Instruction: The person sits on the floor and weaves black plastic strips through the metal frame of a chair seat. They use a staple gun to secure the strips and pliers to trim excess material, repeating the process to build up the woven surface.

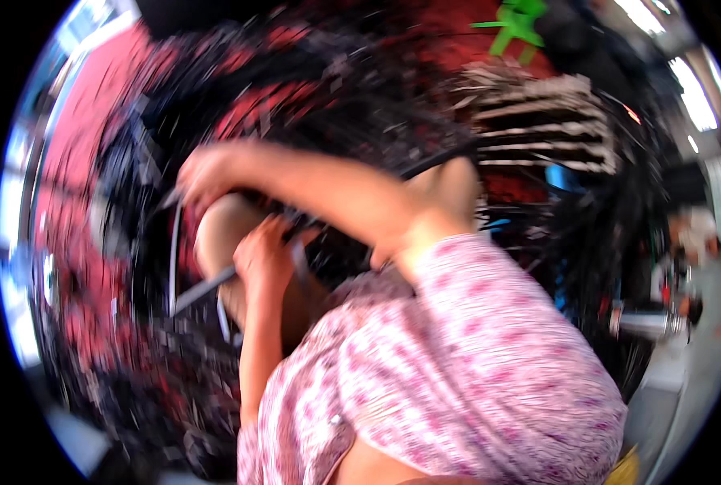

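My left hand (pixel 265 255) is closed on a flat dark grey strip (pixel 204 292), which sticks out to the left past my bare knee (pixel 224 230). A thin pale edge (pixel 174 259) rises from the strip's outer end toward my right hand (pixel 211 174). My right arm reaches across my body to the left, so that hand is farther off than the left one. Motion smears its fingers; they look curled beside a short grey piece (pixel 166 202), but whether they grip it is unclear.
Heaps of black strips or scraps (pixel 296 77) cover much of the red floor (pixel 93 105) around me. A bundle of pale and dark strips (pixel 546 121) lies at the far right, near a green plastic stool (pixel 515 28). A silvery cylinder (pixel 651 323) is at the right.
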{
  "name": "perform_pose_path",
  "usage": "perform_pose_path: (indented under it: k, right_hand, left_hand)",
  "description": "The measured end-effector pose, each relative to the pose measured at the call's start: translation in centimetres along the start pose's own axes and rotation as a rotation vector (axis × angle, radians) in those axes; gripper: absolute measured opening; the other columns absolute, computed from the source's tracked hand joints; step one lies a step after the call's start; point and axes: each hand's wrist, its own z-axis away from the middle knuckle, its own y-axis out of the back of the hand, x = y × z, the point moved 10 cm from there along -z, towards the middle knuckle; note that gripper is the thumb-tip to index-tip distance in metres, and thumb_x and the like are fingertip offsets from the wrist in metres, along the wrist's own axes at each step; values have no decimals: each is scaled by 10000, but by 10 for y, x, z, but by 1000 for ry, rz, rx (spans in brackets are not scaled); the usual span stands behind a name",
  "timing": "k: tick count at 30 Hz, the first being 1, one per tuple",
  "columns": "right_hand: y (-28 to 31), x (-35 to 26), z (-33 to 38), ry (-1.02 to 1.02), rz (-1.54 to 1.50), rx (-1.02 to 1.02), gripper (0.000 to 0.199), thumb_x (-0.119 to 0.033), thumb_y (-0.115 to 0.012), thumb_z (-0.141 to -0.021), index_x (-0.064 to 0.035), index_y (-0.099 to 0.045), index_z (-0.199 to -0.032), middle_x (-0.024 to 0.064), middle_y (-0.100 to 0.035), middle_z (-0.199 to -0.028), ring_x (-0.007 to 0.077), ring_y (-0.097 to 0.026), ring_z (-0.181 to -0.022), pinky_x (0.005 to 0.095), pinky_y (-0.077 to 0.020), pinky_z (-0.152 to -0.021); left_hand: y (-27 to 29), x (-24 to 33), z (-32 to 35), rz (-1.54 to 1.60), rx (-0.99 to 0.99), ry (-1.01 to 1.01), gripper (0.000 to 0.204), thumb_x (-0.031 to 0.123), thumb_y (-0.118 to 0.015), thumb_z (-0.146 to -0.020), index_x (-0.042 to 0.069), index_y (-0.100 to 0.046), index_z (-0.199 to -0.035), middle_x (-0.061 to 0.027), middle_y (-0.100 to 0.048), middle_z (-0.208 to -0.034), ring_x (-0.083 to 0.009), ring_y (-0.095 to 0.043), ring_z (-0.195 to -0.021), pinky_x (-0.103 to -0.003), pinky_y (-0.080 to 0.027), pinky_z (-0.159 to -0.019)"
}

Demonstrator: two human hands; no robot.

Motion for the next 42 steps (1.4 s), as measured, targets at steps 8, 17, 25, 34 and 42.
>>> perform_pose_path:
  k: [8,17,25,34,42]
  right_hand:
    - [-31,86,172,-725,-1852,483,233,-112,-533,-1007,-13,-615,-1201,44,-633,-877,43,-503,-609,162,-362,-462]
    - [-28,124,145,-390,-1902,860,151,-98,-512,-1002,-26,-619,-1080,92,-631,-850,103,-500,-618,210,-343,-459]
    - [-39,126,149,-597,-1750,926,177,-118,-535,-1014,-30,-624,-1139,61,-647,-900,99,-532,-674,197,-398,-529]
    - [11,63,201,-882,-80,458,397,-372,-707,-897,-29,-684,-1094,82,-726,-986,116,-670,-880,304,-529,-795]
    - [-10,-12,271,-1053,-624,319,324,-299,-709,-922,-3,-702,-790,43,-657,-638,78,-588,-516,244,-475,-483]
  left_hand:
    - [4,-3,-2,98,-13,72,221,320,-788,-739,136,-750,-856,-25,-637,-827,-259,-669,-845,-414,-508,-707]
    - [-1,-13,-1,197,-33,291,634,278,-879,-669,219,-626,-1248,-6,-661,-806,-235,-676,-813,-400,-494,-730]
    - [2,16,3,-12,64,-131,315,258,-776,-777,265,-766,-1092,34,-527,-777,-171,-573,-790,-329,-457,-707]
    - [3,16,1,9,68,-152,333,347,-811,-720,237,-792,-1034,11,-524,-754,-202,-564,-755,-345,-441,-679]
    - [1,14,0,37,39,-154,283,255,-784,-755,221,-778,-1036,24,-523,-783,-176,-558,-778,-331,-437,-688]
